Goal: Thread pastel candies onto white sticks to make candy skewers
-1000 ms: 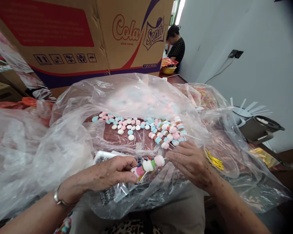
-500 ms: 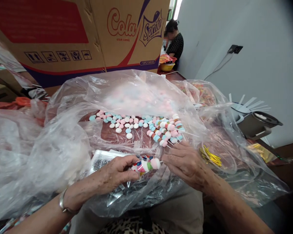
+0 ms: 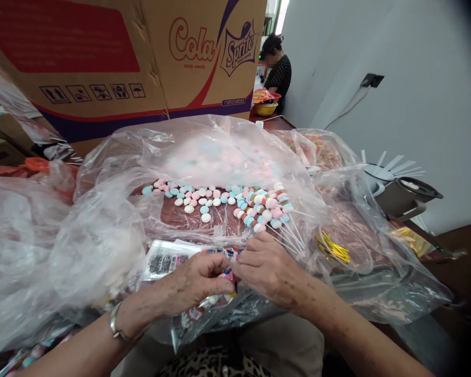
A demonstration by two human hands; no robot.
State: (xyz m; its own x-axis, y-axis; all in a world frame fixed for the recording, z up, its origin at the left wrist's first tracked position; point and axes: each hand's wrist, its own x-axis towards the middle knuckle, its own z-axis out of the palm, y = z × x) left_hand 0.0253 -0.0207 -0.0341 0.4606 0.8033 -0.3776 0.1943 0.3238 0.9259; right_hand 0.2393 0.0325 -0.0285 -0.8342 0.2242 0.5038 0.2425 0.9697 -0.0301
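Observation:
Pinched in my left hand (image 3: 194, 280) is a small clear plastic bag with colourful print (image 3: 228, 275). My right hand (image 3: 277, 269) is closed at the bag's mouth, on a marshmallow skewer that the fingers and bag now mostly hide. Flat printed bags (image 3: 163, 256) lie in a stack beneath my left hand. Just beyond my right hand is a pile of finished marshmallow skewers (image 3: 265, 207) in pink, white and blue, their white sticks pointing toward me. Loose marshmallow discs (image 3: 200, 196) are scattered to the left of that pile.
A large clear plastic sack (image 3: 220, 149) of marshmallows stands behind, before a cardboard box (image 3: 196, 78). Gold twist ties (image 3: 333, 248) lie to the right, near a brown jug (image 3: 404, 201) and a container of white sticks. Crumpled plastic (image 3: 90, 251) covers the left. A person (image 3: 278, 68) sits farther back.
My right hand has moved left, up against my left hand. The skewer's marshmallows, visible before at the bag's mouth, have slid into the bag and out of sight.

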